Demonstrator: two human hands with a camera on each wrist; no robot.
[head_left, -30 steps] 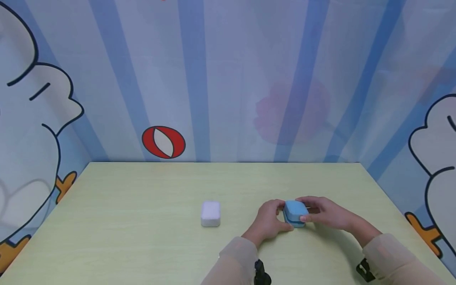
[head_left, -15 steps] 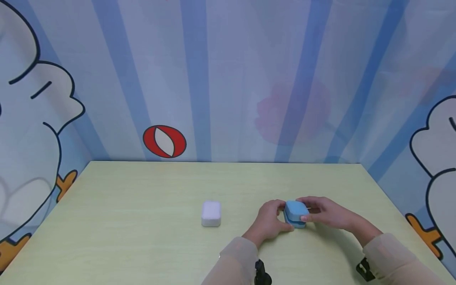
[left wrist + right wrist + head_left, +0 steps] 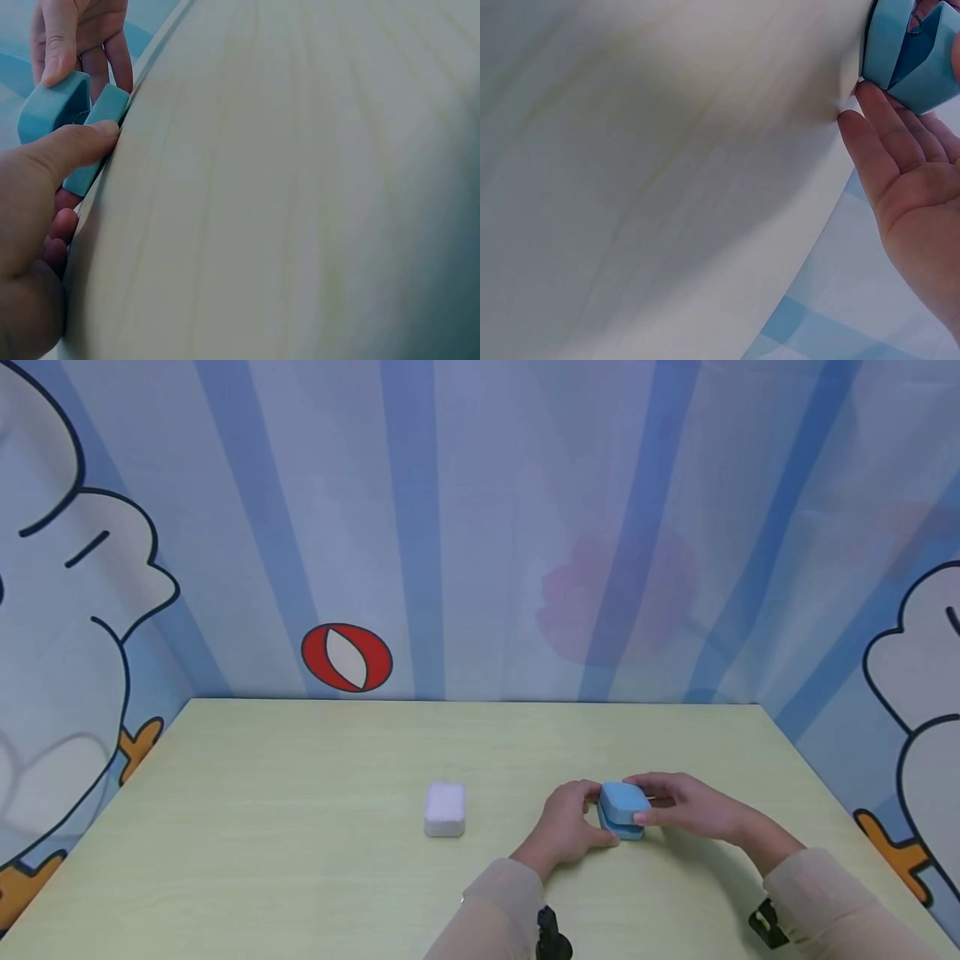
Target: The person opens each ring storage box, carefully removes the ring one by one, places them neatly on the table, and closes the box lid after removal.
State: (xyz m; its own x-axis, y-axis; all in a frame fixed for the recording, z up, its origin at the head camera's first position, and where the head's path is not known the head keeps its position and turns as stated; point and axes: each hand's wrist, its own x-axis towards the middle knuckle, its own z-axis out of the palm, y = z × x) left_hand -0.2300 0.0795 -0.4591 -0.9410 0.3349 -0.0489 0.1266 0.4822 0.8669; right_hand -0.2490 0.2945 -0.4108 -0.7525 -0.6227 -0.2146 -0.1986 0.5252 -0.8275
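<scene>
A small light-blue box with rounded corners stands at the right of the table between both hands. Its upper part is raised from its base, and the left wrist view looks into the wedge-shaped gap. My left hand grips the base, its thumb lying along the near edge. With thumb and fingers my right hand pinches the upper part from the right side. A small dark wire-like piece shows inside the gap in the right wrist view. Left of the hands sits a pale lilac box with rounded corners.
The light wooden table runs back to a blue striped cloth wall printed with cartoon figures. A red and white ball is printed low on that cloth. Dark wrist devices sit at the sleeves.
</scene>
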